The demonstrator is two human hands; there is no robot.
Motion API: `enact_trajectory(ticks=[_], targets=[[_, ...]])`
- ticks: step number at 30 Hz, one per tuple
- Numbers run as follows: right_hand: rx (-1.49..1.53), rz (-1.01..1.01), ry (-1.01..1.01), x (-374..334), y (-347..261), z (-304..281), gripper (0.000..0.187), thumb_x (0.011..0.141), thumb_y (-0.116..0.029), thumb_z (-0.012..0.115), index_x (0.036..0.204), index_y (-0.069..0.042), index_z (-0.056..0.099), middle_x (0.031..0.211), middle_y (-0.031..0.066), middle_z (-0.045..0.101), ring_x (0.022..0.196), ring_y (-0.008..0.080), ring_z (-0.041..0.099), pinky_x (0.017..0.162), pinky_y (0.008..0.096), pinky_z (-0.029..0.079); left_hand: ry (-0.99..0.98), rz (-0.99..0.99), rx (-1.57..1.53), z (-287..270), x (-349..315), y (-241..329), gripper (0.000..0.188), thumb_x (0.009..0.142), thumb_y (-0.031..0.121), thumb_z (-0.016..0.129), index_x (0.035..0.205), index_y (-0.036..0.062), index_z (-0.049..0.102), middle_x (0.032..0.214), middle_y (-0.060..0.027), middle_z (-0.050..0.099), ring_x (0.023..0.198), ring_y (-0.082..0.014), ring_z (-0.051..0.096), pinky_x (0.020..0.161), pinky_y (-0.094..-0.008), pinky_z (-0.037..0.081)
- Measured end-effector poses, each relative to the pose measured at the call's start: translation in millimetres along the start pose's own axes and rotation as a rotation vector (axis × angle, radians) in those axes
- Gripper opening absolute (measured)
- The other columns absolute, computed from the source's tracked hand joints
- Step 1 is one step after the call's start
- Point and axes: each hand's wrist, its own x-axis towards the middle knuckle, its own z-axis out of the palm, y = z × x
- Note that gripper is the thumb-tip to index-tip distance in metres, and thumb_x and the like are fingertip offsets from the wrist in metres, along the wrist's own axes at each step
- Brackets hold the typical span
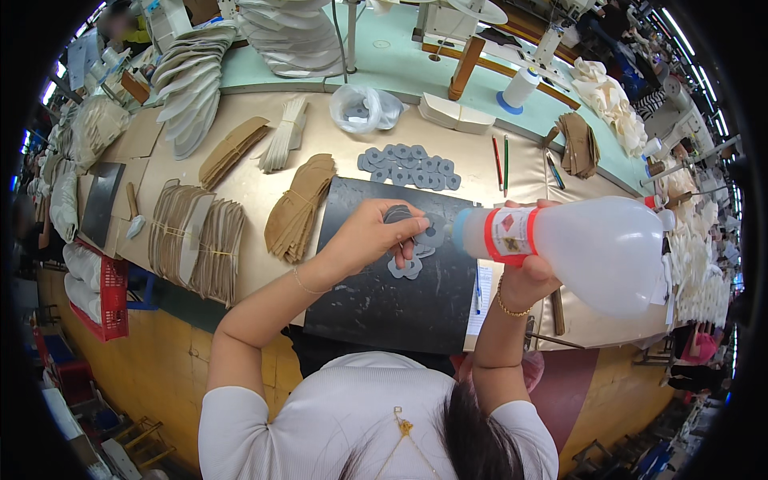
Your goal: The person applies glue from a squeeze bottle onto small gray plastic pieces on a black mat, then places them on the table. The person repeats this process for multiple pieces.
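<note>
My left hand pinches a small stack of flat grey pieces above a black board. More grey pieces with round holes lie on the board just under that hand. In my right hand is a large translucent plastic bottle with red bands round its neck. It lies nearly on its side, its bluish tip pointing left toward the grey pieces. My right fingers wrap round the banded part and are partly hidden behind it. Beyond the board, several similar grey pieces lie spread on the table.
Tied bundles of brown card shapes and pale strips lie to the left. A plastic bag, two pencils and a thread cone stand or lie farther back. A red crate is at the table's left edge.
</note>
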Motion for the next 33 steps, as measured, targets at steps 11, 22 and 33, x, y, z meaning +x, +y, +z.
enact_trajectory(ticks=[11,22,33], targets=[[-0.009,0.154,-0.027,-15.3,0.5,2.3,0.085,0.065,-0.040,0.079,0.127,-0.003,0.034,0.109,0.0180,0.055,0.089,0.0306,0.061,0.076,0.0454,0.055,0.044,0.075,0.045,3.3,1.8,3.7,0.014,0.082,0.010,0.066,0.085,-0.0001,0.057,0.062,-0.0047,0.058,0.052,-0.0110,0.058,0.044,-0.0226,0.045],[-0.069,0.111,0.082,-17.5,7.6,-5.7,0.093,0.064,-0.051,0.077,0.125,0.003,0.032,0.100,0.0196,0.056,0.074,0.0297,0.065,0.064,0.0382,0.058,0.165,0.054,0.222,-25.7,31.0,-9.0,0.016,0.083,0.012,0.064,0.087,-0.0018,0.057,0.068,-0.0070,0.061,0.049,-0.0097,0.056,0.039,-0.0216,0.042],[-0.112,0.131,0.112,-16.2,3.7,-9.3,0.095,0.063,-0.052,0.077,0.125,0.003,0.031,0.099,0.0186,0.056,0.075,0.0292,0.065,0.063,0.0376,0.058,0.541,-0.102,0.474,-148.5,131.9,-38.6,0.017,0.085,0.009,0.058,0.095,-0.0050,0.056,0.070,-0.0109,0.061,0.046,-0.0139,0.055,0.039,-0.0265,0.046]])
